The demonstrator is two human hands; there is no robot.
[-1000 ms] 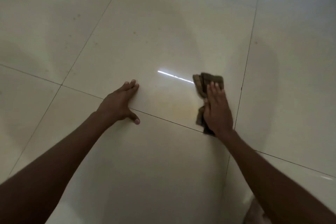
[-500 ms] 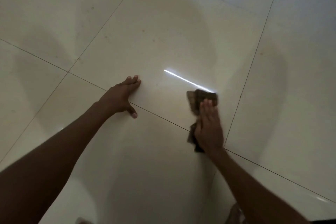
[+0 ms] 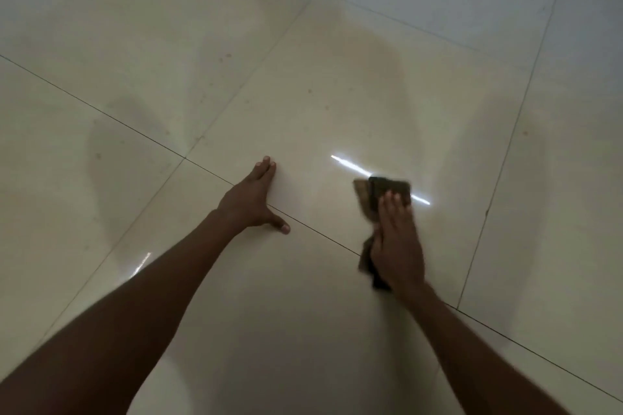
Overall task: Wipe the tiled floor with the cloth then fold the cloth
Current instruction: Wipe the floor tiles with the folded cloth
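Observation:
A dark brown cloth [image 3: 381,194] lies bunched on the cream tiled floor [image 3: 337,104], right of centre. My right hand [image 3: 397,242] presses flat on it with straight fingers, covering its middle; cloth ends show beyond the fingertips and at the wrist side. My left hand [image 3: 251,199] rests palm down on the floor to the left, fingers straight, thumb spread, across a grout line. It holds nothing.
Large glossy tiles with dark grout lines fill the view. A bright light streak [image 3: 347,163] reflects just left of the cloth. Faint specks of dirt [image 3: 224,57] dot the tiles farther out.
My right hand has slid the cloth back toward me and slightly left across the grout line. My left hand stays planted on the floor. The camera view has shifted.

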